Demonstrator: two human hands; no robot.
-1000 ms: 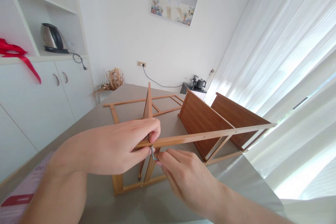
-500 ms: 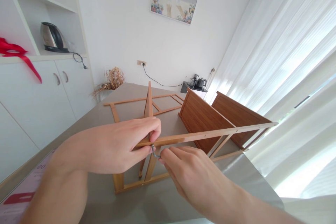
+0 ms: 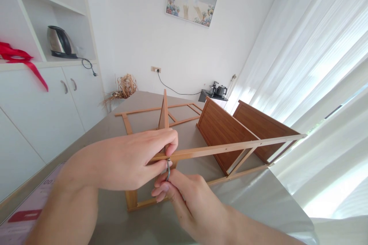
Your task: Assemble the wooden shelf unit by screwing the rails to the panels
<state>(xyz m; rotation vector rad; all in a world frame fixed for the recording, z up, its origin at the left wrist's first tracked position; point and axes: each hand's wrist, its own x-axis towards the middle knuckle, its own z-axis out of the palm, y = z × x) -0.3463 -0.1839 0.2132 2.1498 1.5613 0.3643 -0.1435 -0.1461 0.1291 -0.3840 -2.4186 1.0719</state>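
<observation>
A wooden side frame (image 3: 212,151) stands on edge, joined to brown shelf boards (image 3: 227,130). My left hand (image 3: 129,159) is closed around its near rail, the thumb below and the curled index finger above. Close to the left thumb, a bent metal hex key (image 3: 168,170) meets a small bolt in the rail's side. My right hand (image 3: 192,195) pinches the lower end of the hex key between thumb and fingers. Beyond the left hand a narrower board (image 3: 163,113) rises upright, its lower part hidden by my hands.
Another wooden frame (image 3: 140,111) lies flat on the grey table (image 3: 244,203). A pink printed sheet (image 3: 31,203) sits at the left edge. White cabinets (image 3: 51,95) hold an electric kettle (image 3: 60,42) and red ribbon (image 3: 24,61). Curtains (image 3: 324,65) hang at the right.
My right hand has moved left and down, swinging the hex key's free end from pointing right to pointing nearly straight down. My left hand keeps its grip on the rail.
</observation>
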